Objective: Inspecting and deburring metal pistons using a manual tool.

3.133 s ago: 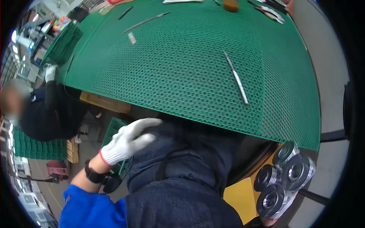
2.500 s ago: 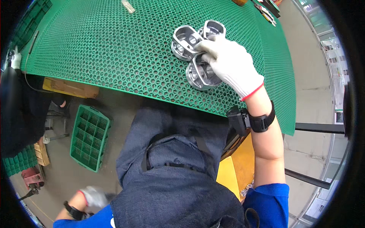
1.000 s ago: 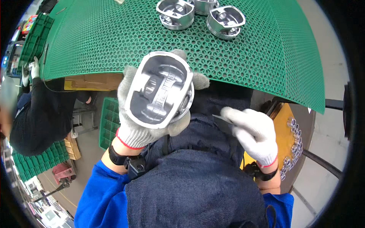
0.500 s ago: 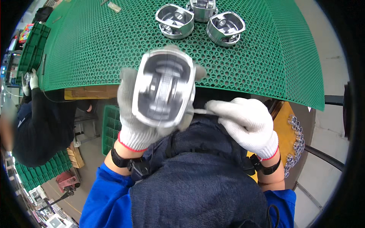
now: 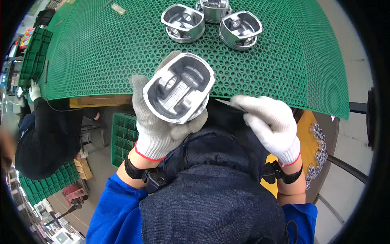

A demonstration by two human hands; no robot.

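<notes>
My left hand (image 5: 156, 122), in a white knit glove, is closed around a silver engine piston (image 5: 149, 106). The piston's hollow underside faces up toward me, showing the pin bosses inside, and its long axis leans to the upper right. To the right, my gloved right hand (image 5: 272, 126) pinches a thin, pointed metal tool (image 5: 223, 101); most of the tool is hidden by the fingers. Its tip is apart from the piston. Beyond my hands, three more pistons stand hollow side up: one at the left (image 5: 183, 24), one behind (image 5: 214, 10), one at the right (image 5: 240, 30).
A green honeycomb mat (image 5: 276, 69) covers the table. Below its edge stands a green crate (image 5: 124, 140). Several pistons (image 5: 319, 150) line a yellow surface at right. A co-worker (image 5: 48, 138) sits at the left near green crates (image 5: 34, 57).
The held piston has turned clockwise and moved slightly right. My right hand has shifted a little right, taking the pointed tool away from the piston's side.
</notes>
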